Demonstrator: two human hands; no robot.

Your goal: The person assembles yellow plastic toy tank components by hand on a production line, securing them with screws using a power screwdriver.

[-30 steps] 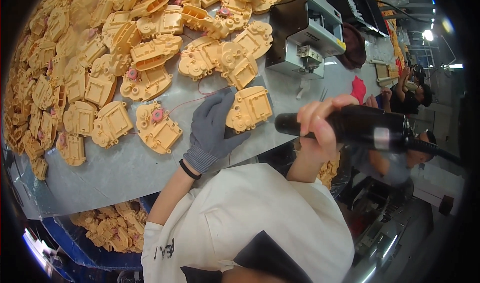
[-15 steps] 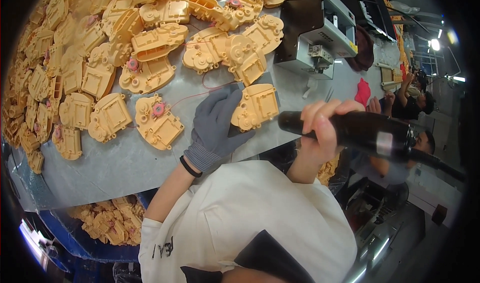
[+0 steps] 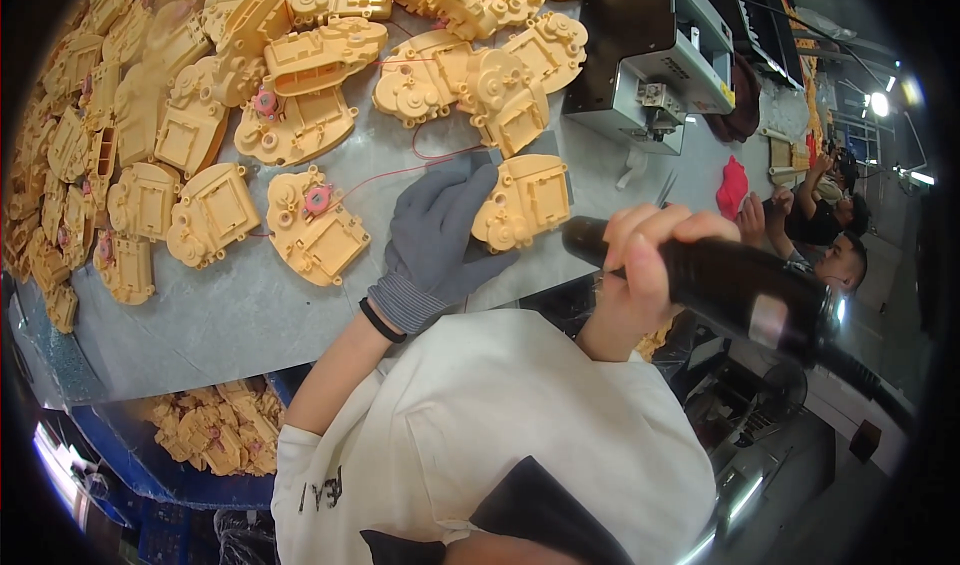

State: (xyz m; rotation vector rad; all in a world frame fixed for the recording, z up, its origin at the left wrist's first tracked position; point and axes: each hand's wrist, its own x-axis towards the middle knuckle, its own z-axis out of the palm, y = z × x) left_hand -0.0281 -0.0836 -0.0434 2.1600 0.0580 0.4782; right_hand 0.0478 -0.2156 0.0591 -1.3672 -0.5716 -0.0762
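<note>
My left hand [image 3: 432,233], in a grey knitted glove, grips a yellow plastic housing [image 3: 530,203] between thumb and fingers at the table's near edge. The housing shows a rectangular recess and a rounded end with raised rings. My bare right hand [image 3: 640,270] is wrapped round a black corded electric screwdriver [image 3: 735,283]. Its narrow nose points left, close to the housing's right side; whether it touches I cannot tell. Left of the glove lies another yellow housing [image 3: 318,233] with a pink round part and a red thread or wire.
Yellow housings [image 3: 210,115] pile up over the table's left and far side. A grey metal machine [image 3: 650,75] stands at the far right, near tweezers [image 3: 666,187] and a pink cloth [image 3: 731,185]. Below the near edge, a blue bin [image 3: 170,475] holds more housings. Other people sit farther right.
The whole view has shifted slightly. My left hand still grips the housing and my right hand the screwdriver, with the nose staying near the housing's right side.
</note>
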